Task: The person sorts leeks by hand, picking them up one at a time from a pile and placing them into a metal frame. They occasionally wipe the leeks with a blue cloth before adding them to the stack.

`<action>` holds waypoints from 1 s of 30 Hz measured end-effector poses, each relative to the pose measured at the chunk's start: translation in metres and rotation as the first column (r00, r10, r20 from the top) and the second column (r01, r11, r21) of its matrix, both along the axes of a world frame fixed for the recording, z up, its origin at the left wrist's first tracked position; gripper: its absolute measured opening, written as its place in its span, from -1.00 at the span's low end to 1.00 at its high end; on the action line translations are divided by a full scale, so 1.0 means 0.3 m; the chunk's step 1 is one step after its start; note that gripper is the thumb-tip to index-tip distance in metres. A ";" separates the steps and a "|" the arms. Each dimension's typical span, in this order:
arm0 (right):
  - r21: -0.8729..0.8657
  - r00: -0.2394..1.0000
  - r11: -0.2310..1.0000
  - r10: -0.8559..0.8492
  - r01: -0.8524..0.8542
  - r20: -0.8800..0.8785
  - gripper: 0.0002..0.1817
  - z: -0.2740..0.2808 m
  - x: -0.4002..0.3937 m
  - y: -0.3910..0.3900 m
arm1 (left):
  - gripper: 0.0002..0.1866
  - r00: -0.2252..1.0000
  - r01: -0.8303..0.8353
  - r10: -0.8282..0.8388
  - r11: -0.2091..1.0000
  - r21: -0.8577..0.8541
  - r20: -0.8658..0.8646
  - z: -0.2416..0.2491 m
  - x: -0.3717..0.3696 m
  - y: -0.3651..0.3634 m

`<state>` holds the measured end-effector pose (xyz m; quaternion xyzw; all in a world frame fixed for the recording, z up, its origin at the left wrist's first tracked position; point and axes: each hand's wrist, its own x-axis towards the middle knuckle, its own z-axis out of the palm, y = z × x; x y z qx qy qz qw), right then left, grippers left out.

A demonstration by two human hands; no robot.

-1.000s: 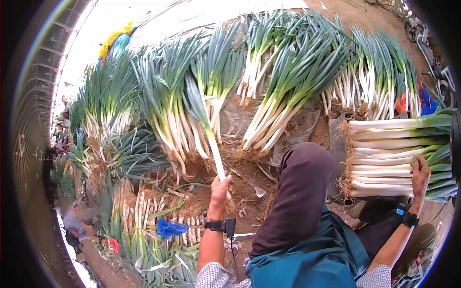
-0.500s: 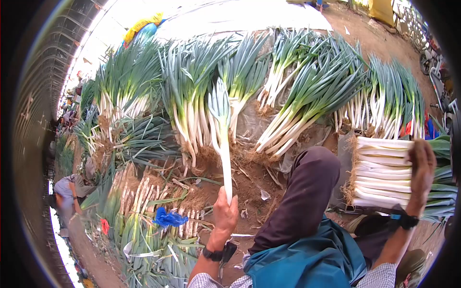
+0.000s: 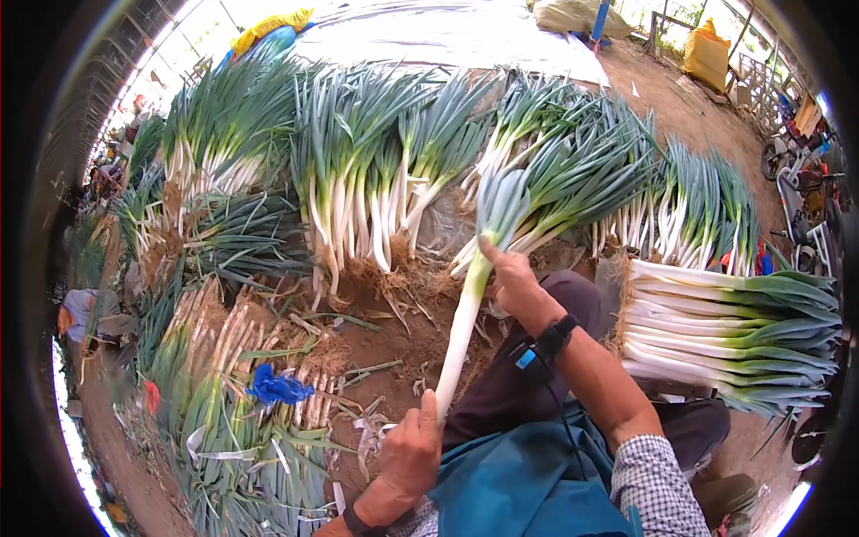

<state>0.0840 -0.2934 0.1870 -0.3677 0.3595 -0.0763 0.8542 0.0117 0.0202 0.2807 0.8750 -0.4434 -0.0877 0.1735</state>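
Note:
A leek [image 3: 462,332] with a thick white stalk slants up across my lap, its green leaves leaning away from me. My left hand [image 3: 413,452] is wrapped round the root end, so the roots are hidden. Higher up, where white turns to green, my right hand [image 3: 514,282] grips the same stalk with thumb and fingers. To the right, a neat stack of leeks [image 3: 689,313] lies sideways, roots toward me and leaves pointing right. Piles of loose leeks [image 3: 358,170] fan out on the ground ahead.
At left lie bundled leeks [image 3: 224,421] with a blue plastic scrap [image 3: 279,385] on them. White sheeting [image 3: 447,40] spreads at the back, a yellow sack [image 3: 706,55] stands far right, and another person [image 3: 85,313] is at the left edge.
My right hand has left the stack at right and taken hold of the leek's upper stalk. The leek now tilts to the right, and my left hand sits lower in view.

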 end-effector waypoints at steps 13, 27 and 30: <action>0.185 0.840 0.963 -0.263 0.197 0.474 -0.39 0.154 -0.062 -0.211 | -0.72 0.696 -0.056 0.018 0.998 -0.030 -0.718 -0.325 0.202 0.006; 0.110 0.858 0.971 -0.238 0.211 0.454 -0.37 0.171 -0.143 -0.201 | -0.68 0.870 -0.116 -0.095 0.915 -0.386 -0.484 -0.269 0.274 -0.318; 0.067 0.839 0.970 -0.236 0.234 0.490 -0.36 0.132 -0.159 -0.165 | -0.65 0.842 -0.134 -0.095 0.917 -0.376 -0.531 -0.282 0.217 -0.228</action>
